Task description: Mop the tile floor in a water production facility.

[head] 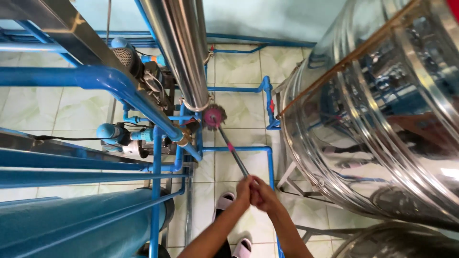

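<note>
A view from the person's head looks straight down onto a pale green tiled floor (239,67) crowded with water-treatment plant. The landmark is a tall polished steel column (179,52) rising toward the camera near the middle. Both hands meet just below it: the left hand (244,190) and the right hand (263,193) are closed side by side, touching, round the near end of a long thin brush handle (234,153), grey with a pink band. The handle slants away to a round pink and dark bristle head (214,117), which sits right at the foot of the steel column, against the floor or the column's base — which of the two I cannot tell. Left of the column run blue pipes (158,114) and a blue-and-black pump (126,138); a broad blue cylinder (71,224) lies further to the lower left. Well to the right of the column bulges a large ribbed stainless tank (377,110). Beneath the hands, the person's pale sandals (224,201) show on the tiles. By the look of it the scrubbing around the column's foot is in hand — working further calls for a firm two-handed grip and short strokes that keep the head clear of the pipe joints close by.
</note>
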